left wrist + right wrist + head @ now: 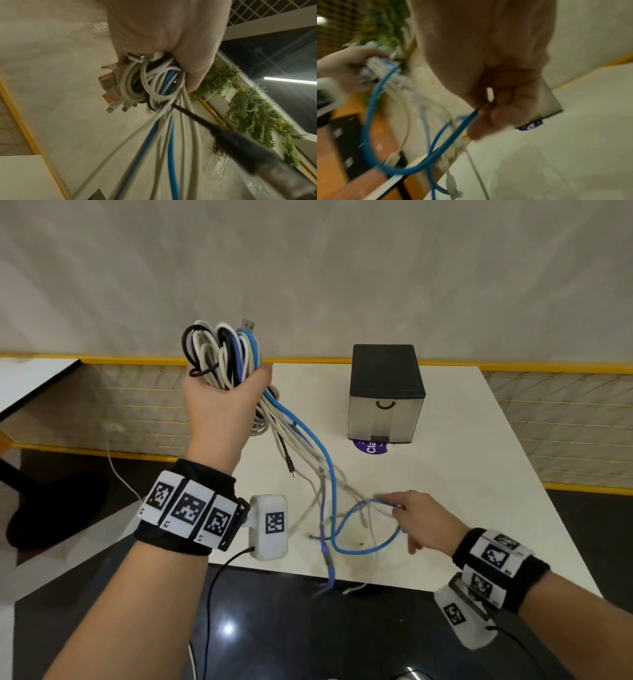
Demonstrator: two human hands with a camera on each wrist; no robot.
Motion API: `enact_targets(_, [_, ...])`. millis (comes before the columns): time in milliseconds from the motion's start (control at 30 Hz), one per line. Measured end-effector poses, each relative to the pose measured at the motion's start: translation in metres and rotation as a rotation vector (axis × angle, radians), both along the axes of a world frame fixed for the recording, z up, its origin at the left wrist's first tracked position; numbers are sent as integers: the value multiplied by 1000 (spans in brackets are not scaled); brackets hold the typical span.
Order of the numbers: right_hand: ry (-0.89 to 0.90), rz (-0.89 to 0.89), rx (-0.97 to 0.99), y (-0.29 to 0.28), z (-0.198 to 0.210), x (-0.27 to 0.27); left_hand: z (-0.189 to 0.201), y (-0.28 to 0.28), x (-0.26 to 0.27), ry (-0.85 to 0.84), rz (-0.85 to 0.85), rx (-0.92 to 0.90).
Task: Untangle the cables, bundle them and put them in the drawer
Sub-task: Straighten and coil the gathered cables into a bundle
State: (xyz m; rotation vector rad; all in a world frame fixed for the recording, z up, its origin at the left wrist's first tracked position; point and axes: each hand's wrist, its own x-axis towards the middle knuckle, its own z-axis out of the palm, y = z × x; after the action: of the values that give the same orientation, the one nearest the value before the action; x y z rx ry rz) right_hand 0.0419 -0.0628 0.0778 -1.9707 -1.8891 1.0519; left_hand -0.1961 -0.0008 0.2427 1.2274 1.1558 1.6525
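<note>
My left hand (222,402) is raised above the table's left edge and grips a bundle of cables (222,354), white, black and blue loops sticking up out of the fist. In the left wrist view the bundle of cables (154,86) shows several plugs at the fingers. Loose tails hang down from the fist to the table. My right hand (416,518) is low over the table's front and pinches the blue cable (329,474) near its end; the blue cable (440,151) loops below the right hand (496,105). The small drawer box (385,392) stands shut at the back.
The white table (462,491) has its front edge close to me, and some cable ends hang over it. A purple round sticker (371,447) lies under the drawer box's front. Yellow-framed mesh fencing (565,419) runs behind the table. A dark floor lies below.
</note>
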Motion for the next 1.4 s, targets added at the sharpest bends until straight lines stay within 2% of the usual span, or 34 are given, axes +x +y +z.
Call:
enact_targets(67, [-146,-29,-245,4,-10,11,2,0,-3,-30,27,4])
enact_targets(133, [-205,-77,-361,1,-20,19,6,0,-6,-69,42,33])
enact_targets(200, [-258,-70,-324,-3,-28,25,9,0,-8,-76,49,52])
enact_targets(300, [-299,22,-168,-5,-30,28,10,-4,-6,-53,32,46])
enact_targets(400, [-139,88,58,0,-18,19,7,-7,-1,-4,-22,29])
enact_targets(500, [274,-9,322,3,29,-7,0,-9,9,65,-69,44])
enact_targets(567, [574,39,348,7,70,-29,-5,-10,17,107,-88,35])
enact_targets(600, [641,98,341,9,85,-40,-8,-12,22,123,-103,32])
enact_targets(667, [694,191,301,13,98,-62,-13,-14,30,140,-129,30])
enact_targets(767, [787,131,270,16,87,-85,-15,-15,32,133,-149,41])
enact_targets(833, [744,132,248,14,70,-83,-13,-14,25,128,-143,61])
enact_targets(933, [561,193,164,10,48,-64,-6,-11,6,105,-132,77])
enact_targets(1000, [549,120,95,9,41,-44,-5,-9,-12,172,-163,99])
enact_targets(1167, [632,-59,225,15,65,-7,-22,-5,-33,526,-274,59])
enact_targets(1300, [471,5,293,21,81,-13,-41,-6,-19,557,-413,-12])
enact_targets(1400, [380,53,333,23,87,-23,-60,-5,-5,628,-415,-37])
